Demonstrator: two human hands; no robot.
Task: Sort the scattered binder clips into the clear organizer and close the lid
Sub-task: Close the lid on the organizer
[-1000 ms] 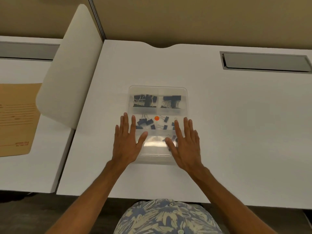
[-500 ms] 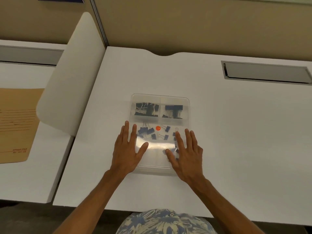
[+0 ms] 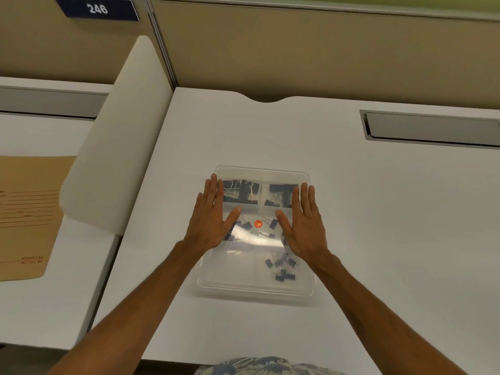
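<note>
An office cubicle: tan partition walls [image 3: 297,50]; numbered plate "246" [image 3: 97,8]; white surface [image 3: 378,212]; seemingly a cable tray [image 3: 433,129].

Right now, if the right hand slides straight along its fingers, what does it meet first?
Likely the far rim of the organizer lid: the right hand lies flat on it, fingertips just short. Beyond, desk, then partition.

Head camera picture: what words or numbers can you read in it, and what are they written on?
"246": white digits on the blue sign on the partition wall.
Red print and lines on the brown folder on the left desk: too blurred to read.
Orange sticker on the clear organizer lid: any print is too small to read.
</note>
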